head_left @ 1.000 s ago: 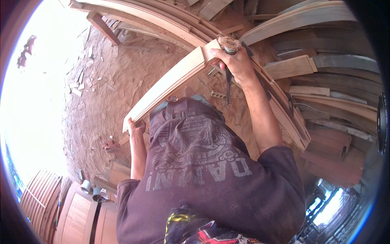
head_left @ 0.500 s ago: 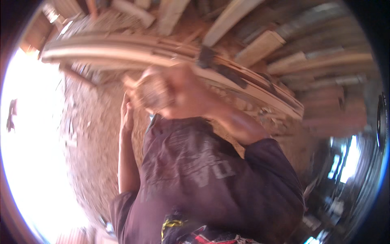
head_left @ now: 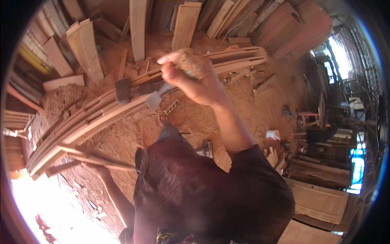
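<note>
Where the head view looks down past a dark shirt (head_left: 211, 191), a stack of long boards (head_left: 101, 107) runs from lower left to upper right, bowed by the lens, and lies between the person and a row of planks (head_left: 187, 24) standing at the back. A dark, hammer-like tool (head_left: 123, 90) rests on the stack. On the dusty floor (head_left: 252, 112), a pale power strip (head_left: 172, 106) lies near the boards, small offcuts (head_left: 264, 83) lie close to their right end, and a white bucket (head_left: 273, 134) stands farther right; wooden panels (head_left: 321, 202) fill the lower right. Raised over the boards and covering part of them, the right hand (head_left: 195, 83) is closed round a shaggy-topped tan tool (head_left: 189, 63), blurred, its lower part hidden. Just below and left shows a grey flat blade (head_left: 153, 100); whether it belongs to that tool cannot be told. Low at left, the left hand (head_left: 94, 167) meets a narrow wooden strip (head_left: 115, 163), its fingers largely out of sight, so how tightly they close cannot be told. Glare washes out the lower-left corner, the left forearm is partly hidden by the shirt, and faint marks on the cloth are too dim to read.
</note>
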### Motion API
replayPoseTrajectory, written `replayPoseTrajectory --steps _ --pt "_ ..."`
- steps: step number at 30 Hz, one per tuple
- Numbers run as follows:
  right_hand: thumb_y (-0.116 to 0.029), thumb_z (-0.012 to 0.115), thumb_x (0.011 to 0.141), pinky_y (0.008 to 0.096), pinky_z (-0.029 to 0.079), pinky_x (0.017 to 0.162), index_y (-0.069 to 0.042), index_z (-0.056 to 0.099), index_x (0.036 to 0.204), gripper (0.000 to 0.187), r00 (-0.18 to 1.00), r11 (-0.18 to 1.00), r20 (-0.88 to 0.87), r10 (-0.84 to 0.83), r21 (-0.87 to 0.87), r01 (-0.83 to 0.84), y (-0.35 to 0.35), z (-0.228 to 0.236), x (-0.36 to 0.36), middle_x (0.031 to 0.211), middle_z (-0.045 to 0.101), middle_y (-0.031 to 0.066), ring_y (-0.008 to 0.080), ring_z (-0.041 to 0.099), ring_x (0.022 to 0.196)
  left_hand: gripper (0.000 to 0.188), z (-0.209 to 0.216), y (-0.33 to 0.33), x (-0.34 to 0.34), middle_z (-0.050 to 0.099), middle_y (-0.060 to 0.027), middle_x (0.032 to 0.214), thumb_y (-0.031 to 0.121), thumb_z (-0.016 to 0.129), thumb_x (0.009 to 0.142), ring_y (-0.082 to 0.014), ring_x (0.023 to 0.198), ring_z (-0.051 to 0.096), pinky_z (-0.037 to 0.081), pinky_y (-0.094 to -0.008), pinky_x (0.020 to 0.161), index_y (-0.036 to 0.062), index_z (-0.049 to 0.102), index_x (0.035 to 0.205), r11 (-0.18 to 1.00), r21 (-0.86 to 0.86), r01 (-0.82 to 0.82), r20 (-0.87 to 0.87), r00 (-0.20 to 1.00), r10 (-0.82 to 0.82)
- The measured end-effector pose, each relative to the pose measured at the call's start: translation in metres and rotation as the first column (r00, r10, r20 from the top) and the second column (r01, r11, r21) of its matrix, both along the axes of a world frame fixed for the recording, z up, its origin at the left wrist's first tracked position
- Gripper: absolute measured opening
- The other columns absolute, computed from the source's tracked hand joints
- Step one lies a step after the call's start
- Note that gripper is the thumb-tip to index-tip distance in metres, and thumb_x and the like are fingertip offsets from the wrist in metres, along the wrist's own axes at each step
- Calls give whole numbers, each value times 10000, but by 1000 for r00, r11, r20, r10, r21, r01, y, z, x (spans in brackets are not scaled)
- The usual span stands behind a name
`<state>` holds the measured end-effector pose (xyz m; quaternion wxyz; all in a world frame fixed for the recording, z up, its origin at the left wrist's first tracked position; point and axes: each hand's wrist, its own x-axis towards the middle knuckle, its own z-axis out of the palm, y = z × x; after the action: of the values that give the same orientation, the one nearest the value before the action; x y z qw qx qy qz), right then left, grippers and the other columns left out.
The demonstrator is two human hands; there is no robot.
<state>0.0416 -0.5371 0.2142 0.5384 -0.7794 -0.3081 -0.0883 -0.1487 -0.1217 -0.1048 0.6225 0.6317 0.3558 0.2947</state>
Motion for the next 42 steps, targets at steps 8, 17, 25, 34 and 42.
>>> replayPoseTrajectory --steps 8,17,25,34,42 --pt "-313 827 888 350 562 741 -59 706 1115 361 734 734 -139 -665 63 676 -223 51 53 979 744 70 167 693 859 821 -31 -42 -44 373 -298 1541 666 233 1058 -424 1341 512 504 -536 1055 34 302 1577 964 263 39 -528 842 110" --pt "-193 921 755 346 518 938 -88 753 1053 358 446 404 -24 -895 -469 785 -452 -6 110 1052 749 44 193 686 1022 799 -42 -134 -6 439 -239 1478 667 264 1058 -363 1299 531 493 -486 1048 31 364 1532 995 42 92 -526 848 -56" --pt "-147 841 805 365 485 1025 -81 742 1121 337 721 711 -275 -636 -572 409 -488 -26 134 1210 727 46 203 644 1163 783 -46 -176 14 497 -187 1422 668 292 1059 -309 1261 547 482 -443 1041 29 420 1491 990 -32 136 -520 844 -133" --pt "-89 722 914 343 454 1094 -14 685 1206 304 781 627 -213 -587 -730 272 -480 -26 138 1284 684 92 209 613 1211 768 -46 -188 -17 562 -129 1359 670 323 1059 -248 1219 565 471 -394 1034 26 482 1446 991 -81 106 -434 891 -131" --pt "-18 716 921 357 430 1127 -50 625 1264 356 628 803 -508 -589 -454 386 -543 -116 141 1318 610 101 224 558 1268 765 -69 -166 -48 626 -79 1286 682 350 1054 -199 1174 586 467 -357 1022 27 537 1401 977 -197 75 -341 930 -141"
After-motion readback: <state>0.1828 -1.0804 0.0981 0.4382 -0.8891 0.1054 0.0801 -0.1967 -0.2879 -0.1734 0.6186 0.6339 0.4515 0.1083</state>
